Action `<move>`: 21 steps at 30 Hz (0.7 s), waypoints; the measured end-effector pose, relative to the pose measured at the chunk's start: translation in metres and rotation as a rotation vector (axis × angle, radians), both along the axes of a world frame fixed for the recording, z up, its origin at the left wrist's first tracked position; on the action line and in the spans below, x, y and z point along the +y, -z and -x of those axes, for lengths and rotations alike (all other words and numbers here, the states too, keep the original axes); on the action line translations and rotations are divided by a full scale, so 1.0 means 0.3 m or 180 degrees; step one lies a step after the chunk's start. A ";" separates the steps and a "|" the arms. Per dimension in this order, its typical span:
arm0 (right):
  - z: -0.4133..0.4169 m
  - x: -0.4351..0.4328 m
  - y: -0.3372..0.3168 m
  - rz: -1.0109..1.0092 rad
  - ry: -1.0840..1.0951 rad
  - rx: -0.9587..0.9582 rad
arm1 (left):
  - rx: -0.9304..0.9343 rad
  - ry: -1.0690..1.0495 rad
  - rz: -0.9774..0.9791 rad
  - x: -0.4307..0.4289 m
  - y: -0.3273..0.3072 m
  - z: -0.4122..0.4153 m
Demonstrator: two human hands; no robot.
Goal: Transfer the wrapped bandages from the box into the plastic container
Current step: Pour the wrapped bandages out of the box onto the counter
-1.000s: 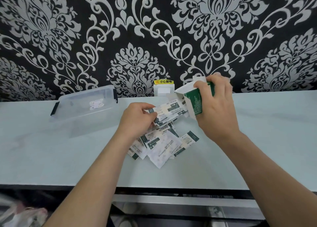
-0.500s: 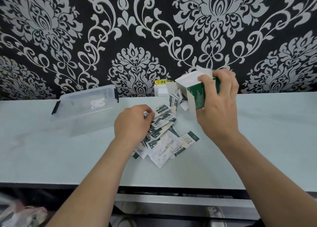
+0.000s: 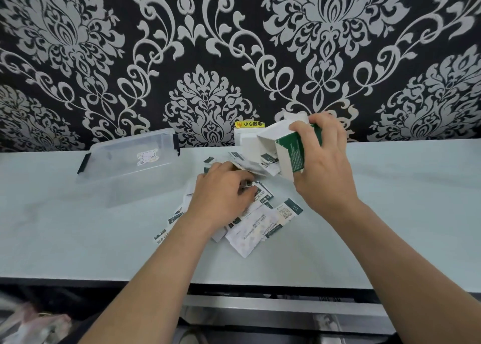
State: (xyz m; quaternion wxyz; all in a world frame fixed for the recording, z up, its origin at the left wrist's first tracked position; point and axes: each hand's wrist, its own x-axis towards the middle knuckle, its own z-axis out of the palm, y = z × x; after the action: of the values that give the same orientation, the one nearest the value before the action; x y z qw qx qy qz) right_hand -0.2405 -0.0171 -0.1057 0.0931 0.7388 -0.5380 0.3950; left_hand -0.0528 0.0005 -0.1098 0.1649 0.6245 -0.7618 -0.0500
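Note:
My right hand (image 3: 325, 164) grips a green and white cardboard box (image 3: 283, 151), tipped with its open mouth down and to the left. A couple of wrapped bandages hang out of the mouth. Several white and green wrapped bandages (image 3: 260, 221) lie in a loose pile on the pale counter beneath. My left hand (image 3: 221, 198) rests palm down on the pile, fingers curled around some of the wrappers. The clear plastic container (image 3: 130, 166) with black clips stands open to the left of the pile; I see nothing inside it.
The pale counter (image 3: 403, 200) runs to a patterned black and white wall. A white wall socket with a yellow warning label (image 3: 248, 130) sits behind the box. The counter's front edge lies below my forearms, with a dark drawer front underneath.
More bandages have dropped from the box onto the pile. My left hand has moved down and left onto the pile. The box has tipped a little further.

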 end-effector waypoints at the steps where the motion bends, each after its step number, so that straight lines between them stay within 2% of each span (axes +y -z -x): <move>1: -0.002 0.001 0.003 -0.0083 -0.0030 0.0021 | 0.0072 -0.0001 0.0035 0.000 -0.008 -0.003; 6: -0.008 0.003 0.009 -0.0299 -0.0121 0.0050 | 0.0870 -0.0438 0.0141 0.005 -0.067 -0.036; 9: -0.016 0.001 0.005 -0.0310 -0.0133 0.0054 | 0.1151 -0.0612 0.0477 0.001 -0.081 -0.054; 13: -0.022 0.003 -0.004 -0.0253 -0.0129 -0.0048 | 0.1000 -0.0137 0.0493 -0.001 -0.052 -0.049; 17: -0.038 0.013 -0.015 -0.0018 -0.0218 -0.0123 | 0.1225 0.0359 0.0813 0.010 -0.047 0.001; 21: -0.076 0.031 -0.026 0.0237 -0.0386 0.0034 | 0.0946 0.0514 0.0714 0.006 -0.040 0.027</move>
State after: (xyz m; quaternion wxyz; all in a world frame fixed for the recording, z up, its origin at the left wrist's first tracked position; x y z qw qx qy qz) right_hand -0.2178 -0.0078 -0.0977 0.0993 0.7682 -0.4767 0.4157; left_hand -0.0608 0.0024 -0.0977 0.3395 0.5249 -0.7774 -0.0695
